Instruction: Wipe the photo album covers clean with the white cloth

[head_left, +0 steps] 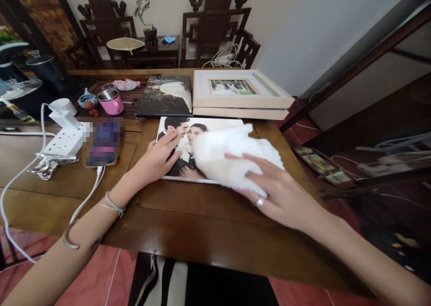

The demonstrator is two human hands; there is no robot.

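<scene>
A glossy photo panel (188, 164) with a picture of a couple lies flat on the wooden table. On its left side rests my left hand (164, 152), fingers stretched out over the picture. My right hand (272, 189), with a ring on one finger, grips a fluffy white cloth (225, 151). The cloth lies over the right part of the panel and hides it. Some of the right fingers are sunk in the cloth and cannot be seen.
Behind lie a dark photo album (164, 97) and stacked wooden picture frames (242, 100). To the left are a phone (104, 142) on a charging cable, a white power strip (67, 137), a pink mug (111, 103) and a black kettle (43, 74). Carved chairs (215, 27) stand beyond the table (202, 225).
</scene>
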